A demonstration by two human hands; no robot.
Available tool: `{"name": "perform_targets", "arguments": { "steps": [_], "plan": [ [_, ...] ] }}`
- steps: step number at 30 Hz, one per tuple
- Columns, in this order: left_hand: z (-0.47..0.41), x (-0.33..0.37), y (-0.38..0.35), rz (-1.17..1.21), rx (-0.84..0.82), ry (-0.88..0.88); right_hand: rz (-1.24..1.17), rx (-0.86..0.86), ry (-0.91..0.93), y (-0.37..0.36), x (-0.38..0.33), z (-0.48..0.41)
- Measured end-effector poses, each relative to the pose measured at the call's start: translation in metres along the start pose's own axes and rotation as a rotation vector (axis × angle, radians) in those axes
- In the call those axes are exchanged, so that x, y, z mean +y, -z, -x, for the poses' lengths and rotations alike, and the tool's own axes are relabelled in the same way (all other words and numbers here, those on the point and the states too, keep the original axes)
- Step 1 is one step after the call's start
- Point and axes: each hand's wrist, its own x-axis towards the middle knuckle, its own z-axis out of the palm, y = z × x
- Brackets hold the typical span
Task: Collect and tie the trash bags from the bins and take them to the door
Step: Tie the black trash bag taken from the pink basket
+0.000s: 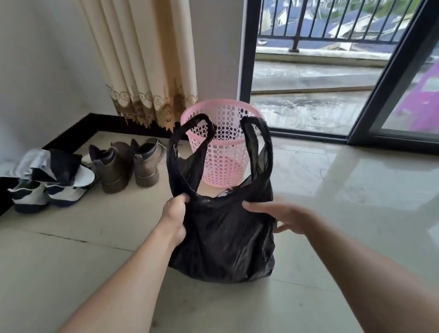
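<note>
A black trash bag (pixel 223 242) stands on the tiled floor in front of a pink perforated bin (pixel 221 164). The bin has no bag in it. The bag's two handle loops stick straight up, untied. My left hand (pixel 174 215) pinches the bag's left rim at the base of the left loop. My right hand (pixel 285 217) rests against the bag's right rim with its fingers spread and extended; a grip is not visible.
A pair of brown boots (pixel 125 162) and white sneakers (pixel 42 193) line the dark skirting on the left, below a cream curtain (pixel 148 57). An open sliding glass door (pixel 390 82) behind the bin leads to a wet balcony with a railing.
</note>
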Motion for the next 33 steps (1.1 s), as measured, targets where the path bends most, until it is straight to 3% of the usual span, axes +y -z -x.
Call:
{"name": "perform_targets", "arguments": {
  "steps": [3, 6, 9, 12, 17, 20, 23, 26, 30, 33],
  "plan": [
    [0.005, 0.003, 0.009, -0.036, -0.133, 0.044, -0.106, 0.315, 0.173, -0.010, -0.004, -0.009],
    [0.004, -0.001, 0.015, -0.086, -0.031, -0.002, -0.249, 0.433, 0.280, -0.016, -0.001, -0.015],
    [0.000, -0.005, 0.019, -0.091, 0.121, -0.063, -0.445, 0.393, 0.283, -0.026, 0.000, -0.018],
    [-0.008, -0.006, 0.019, -0.032, 0.169, -0.063, -0.416, 0.315, 0.231, -0.035, -0.001, -0.022],
    [-0.017, -0.012, 0.009, -0.018, 0.163, -0.042, -0.302, -0.111, 0.087, -0.042, -0.006, -0.009],
    [-0.015, -0.015, 0.004, 0.014, 0.140, -0.021, -0.224, 0.074, 0.172, -0.046, -0.013, -0.016],
    [-0.012, -0.012, 0.002, 0.081, 0.054, 0.054, -0.574, 0.268, 0.186, -0.048, -0.022, -0.019],
    [-0.011, -0.012, 0.002, 0.023, -0.015, 0.047, -0.717, 0.216, 0.179, -0.047, -0.025, -0.017],
    [-0.009, -0.019, 0.004, -0.135, 0.021, -0.006, -0.480, -0.001, 0.314, -0.050, -0.031, -0.008],
    [-0.008, -0.021, 0.004, -0.261, 0.034, -0.048, -0.477, -0.018, 0.296, -0.054, -0.036, -0.009]
  ]
}}
